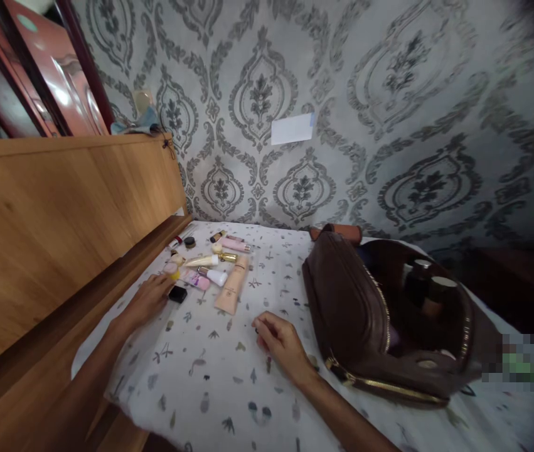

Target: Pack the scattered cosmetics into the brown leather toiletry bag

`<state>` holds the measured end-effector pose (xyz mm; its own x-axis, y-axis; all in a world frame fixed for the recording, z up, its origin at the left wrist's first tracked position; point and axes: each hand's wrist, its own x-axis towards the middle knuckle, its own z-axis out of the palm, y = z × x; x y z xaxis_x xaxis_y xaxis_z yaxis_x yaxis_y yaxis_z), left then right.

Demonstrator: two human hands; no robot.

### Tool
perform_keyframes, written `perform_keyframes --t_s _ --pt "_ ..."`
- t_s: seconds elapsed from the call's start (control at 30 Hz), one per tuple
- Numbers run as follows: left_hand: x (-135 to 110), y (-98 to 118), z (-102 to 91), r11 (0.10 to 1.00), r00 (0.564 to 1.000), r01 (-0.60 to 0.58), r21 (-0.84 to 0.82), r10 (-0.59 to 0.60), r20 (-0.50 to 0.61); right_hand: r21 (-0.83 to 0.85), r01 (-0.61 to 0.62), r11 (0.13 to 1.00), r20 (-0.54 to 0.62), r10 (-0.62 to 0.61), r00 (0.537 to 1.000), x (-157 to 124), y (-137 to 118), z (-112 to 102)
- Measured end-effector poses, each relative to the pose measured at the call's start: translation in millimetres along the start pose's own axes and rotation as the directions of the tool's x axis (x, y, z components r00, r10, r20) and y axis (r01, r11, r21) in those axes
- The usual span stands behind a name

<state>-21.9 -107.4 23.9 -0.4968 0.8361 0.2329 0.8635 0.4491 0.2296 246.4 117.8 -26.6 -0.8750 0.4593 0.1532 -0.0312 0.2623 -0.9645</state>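
My left hand (150, 295) reaches over the left side of the bed, fingers stretched out beside a small yellow-edged round item (172, 271) and a black square box (177, 294); whether it touches them I cannot tell. Near it lie a pink-and-purple tube (195, 279), a white tube (213, 276), a cream tube (201, 261), a gold-capped bottle (228, 257) and a large peach tube (233, 289). My right hand (280, 342) rests at the middle of the sheet, fingers curled together. A small dark spot shows at its fingertips, too small to name.
At right a brown handbag (346, 295) stands unzipped with bottles (418, 281) inside. Behind it lies a brown leather item (346, 233). A wooden headboard (73, 194) borders the left, and the patterned wall (257, 176) stands behind the white printed sheet (210, 383).
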Motion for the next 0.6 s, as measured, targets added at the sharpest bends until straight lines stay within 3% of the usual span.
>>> perform_keyframes --t_s 0.13,0.23,0.33,0.4,0.47,0.53,0.6 --pt "0.8 4.0 -7.9 1.000 1.000 -0.003 0.018 0.003 -0.003 -0.011 0.021 1.000 0.010 -0.021 1.000 -1.2 -2.5 -0.1" --pt "-5.3 23.1 -11.4 0.988 1.000 -0.004 -0.152 0.004 -0.003 -0.021 0.055 0.998 0.016 -0.055 0.998 -2.2 -2.0 -0.1" --pt "-7.1 64.7 -4.0 0.851 1.000 0.020 -0.524 -0.009 0.023 -0.020 0.091 0.996 0.037 -0.091 0.995 -5.6 -3.8 -0.6" --pt "-3.1 101.1 6.7 0.667 1.000 0.023 -0.745 -0.008 0.024 0.009 0.132 0.991 0.076 -0.132 0.988 -8.5 -7.0 -0.4" --pt "3.4 137.2 19.7 0.511 0.998 0.057 -0.858 -0.029 0.049 0.059 0.196 0.979 0.110 -0.202 0.973 -10.8 -10.5 0.3" --pt "10.3 166.8 32.3 0.457 0.998 0.059 -0.888 -0.035 0.048 0.090 0.239 0.967 0.105 -0.248 0.963 -11.7 -12.7 0.7" --pt "16.2 186.3 42.4 0.478 0.999 0.033 -0.878 -0.021 0.026 0.092 0.215 0.972 0.058 -0.221 0.974 -11.6 -13.1 0.3"
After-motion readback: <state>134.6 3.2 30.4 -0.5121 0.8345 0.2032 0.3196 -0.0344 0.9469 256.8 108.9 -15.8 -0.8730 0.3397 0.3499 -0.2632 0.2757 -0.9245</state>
